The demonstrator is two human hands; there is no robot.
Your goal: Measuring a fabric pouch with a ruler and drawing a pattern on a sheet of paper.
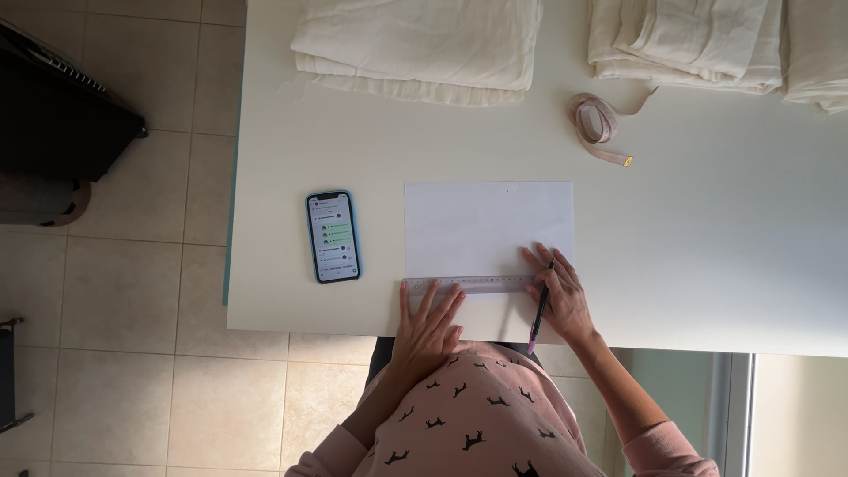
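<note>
A white sheet of paper [488, 228] lies on the white table [724, 256] near its front edge. A clear ruler [481, 284] rests across the sheet's lower part. My left hand [426, 329] presses flat on the ruler's left end, fingers spread. My right hand [561, 299] holds a dark pencil with a pink end [539, 316], its tip at the ruler's right end on the paper.
A smartphone with a lit screen [333, 237] lies left of the paper. A coiled pink measuring tape [599, 125] sits behind it. Folded cream fabric [420, 46] and more folded cloth [698, 40] line the far edge. Tiled floor [124, 291] lies to the left.
</note>
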